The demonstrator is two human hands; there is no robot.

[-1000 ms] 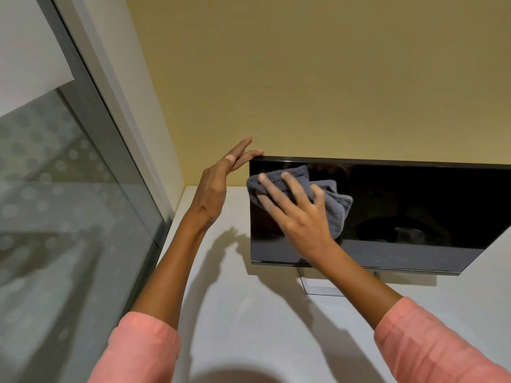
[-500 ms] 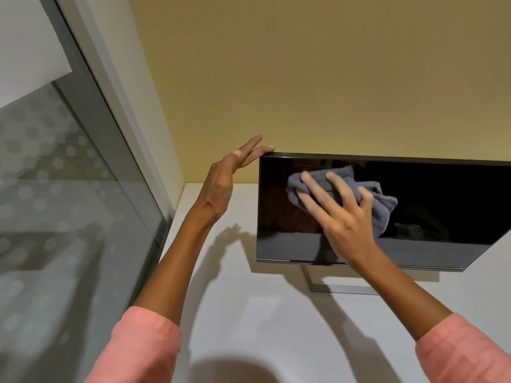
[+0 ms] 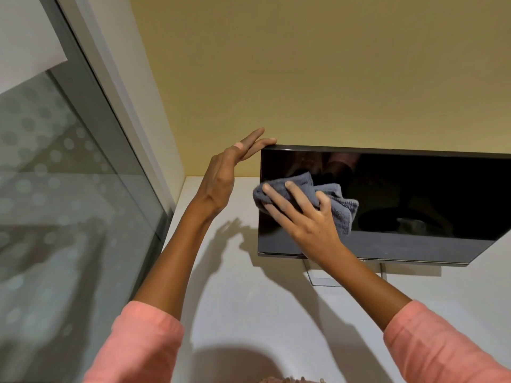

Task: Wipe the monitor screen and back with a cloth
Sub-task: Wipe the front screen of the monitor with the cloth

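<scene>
- A yellow-ochre wall (image 3: 318,67) with a faint woven texture fills the upper and right part of the view.
- A white surface (image 3: 249,299) runs from that wall toward the viewer; soft, dark shadows lie across it.
- On the left stands a glass partition (image 3: 55,217) patterned with pale frosted dots, held in a grey frame (image 3: 91,87).
- A white sheet or blind (image 3: 25,37) covers the glass's upper left corner.
- A narrow white wall strip (image 3: 132,87) sits between the frame and the yellow wall.
- Light falls from above and behind the viewer.
</scene>
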